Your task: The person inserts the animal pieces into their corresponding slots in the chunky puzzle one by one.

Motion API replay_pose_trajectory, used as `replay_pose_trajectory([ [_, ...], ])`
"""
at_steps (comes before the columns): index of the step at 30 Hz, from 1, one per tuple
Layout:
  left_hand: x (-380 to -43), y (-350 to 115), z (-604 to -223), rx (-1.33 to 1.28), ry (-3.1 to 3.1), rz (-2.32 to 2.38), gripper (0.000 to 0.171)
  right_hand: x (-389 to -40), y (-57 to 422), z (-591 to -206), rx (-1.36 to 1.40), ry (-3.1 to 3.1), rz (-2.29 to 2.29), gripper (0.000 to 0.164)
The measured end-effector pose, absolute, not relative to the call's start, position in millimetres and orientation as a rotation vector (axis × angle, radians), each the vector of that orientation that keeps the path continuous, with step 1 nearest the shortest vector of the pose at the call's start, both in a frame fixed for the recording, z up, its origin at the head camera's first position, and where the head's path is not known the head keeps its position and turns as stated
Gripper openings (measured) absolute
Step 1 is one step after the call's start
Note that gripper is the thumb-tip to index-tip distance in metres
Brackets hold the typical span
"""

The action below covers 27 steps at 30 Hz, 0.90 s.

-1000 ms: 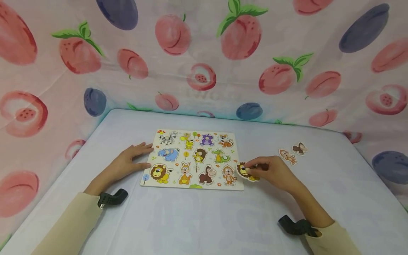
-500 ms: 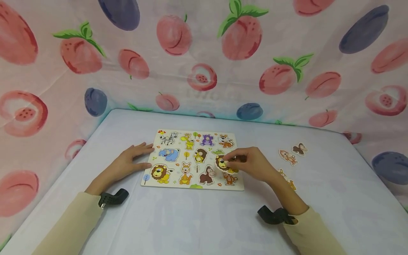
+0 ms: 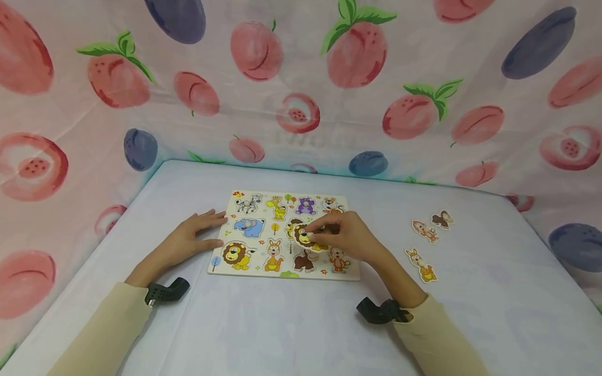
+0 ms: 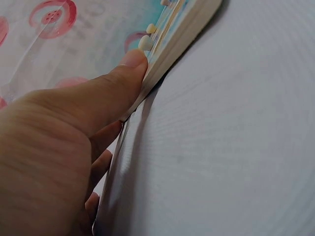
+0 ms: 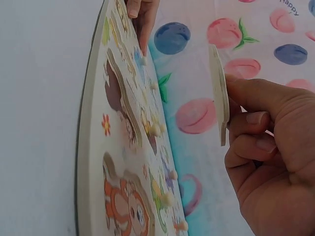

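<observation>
A wooden animal puzzle board [image 3: 258, 271] lies flat on the table. My left hand [image 3: 188, 237] rests at its left edge, thumb and fingers spread; in the left wrist view the thumb [image 4: 115, 91] touches the board's side. Above the board's right half, my right hand [image 3: 351, 237] pinches a lion puzzle piece [image 3: 303, 239]. The right wrist view shows that piece [image 5: 219, 96] edge-on, held apart from the board. Knobbed pieces such as the elephant [image 3: 249, 228] and zebra [image 3: 249, 203] sit in the board. The lion picture [image 3: 236, 256] at lower left shows no piece over it.
To the right of the board, a kangaroo piece [image 3: 421, 265], a monkey piece [image 3: 425, 231] and a gorilla piece [image 3: 442, 219] lie loose on the white tablecloth [image 3: 282, 329]. A fruit-print cloth [image 3: 348, 115] stands behind the table.
My right hand has carried the lion piece leftward from beside the board's right edge to over the board. The kangaroo piece has come into full view. My left hand stays put.
</observation>
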<state>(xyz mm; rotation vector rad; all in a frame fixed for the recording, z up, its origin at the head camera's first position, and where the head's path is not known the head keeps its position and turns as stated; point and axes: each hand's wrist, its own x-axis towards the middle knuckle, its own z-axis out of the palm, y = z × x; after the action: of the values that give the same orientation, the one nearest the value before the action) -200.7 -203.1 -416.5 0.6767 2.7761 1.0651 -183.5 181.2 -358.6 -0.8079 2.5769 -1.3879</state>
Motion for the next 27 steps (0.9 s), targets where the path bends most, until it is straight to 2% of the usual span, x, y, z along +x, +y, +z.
replay_pose_trajectory([
  [27, -200.9, -203.8, -414.6, 0.712, 2.761, 1.090, 0.059, -189.0, 116.2, -362.6, -0.848, 2.458, -1.397, 0.011],
])
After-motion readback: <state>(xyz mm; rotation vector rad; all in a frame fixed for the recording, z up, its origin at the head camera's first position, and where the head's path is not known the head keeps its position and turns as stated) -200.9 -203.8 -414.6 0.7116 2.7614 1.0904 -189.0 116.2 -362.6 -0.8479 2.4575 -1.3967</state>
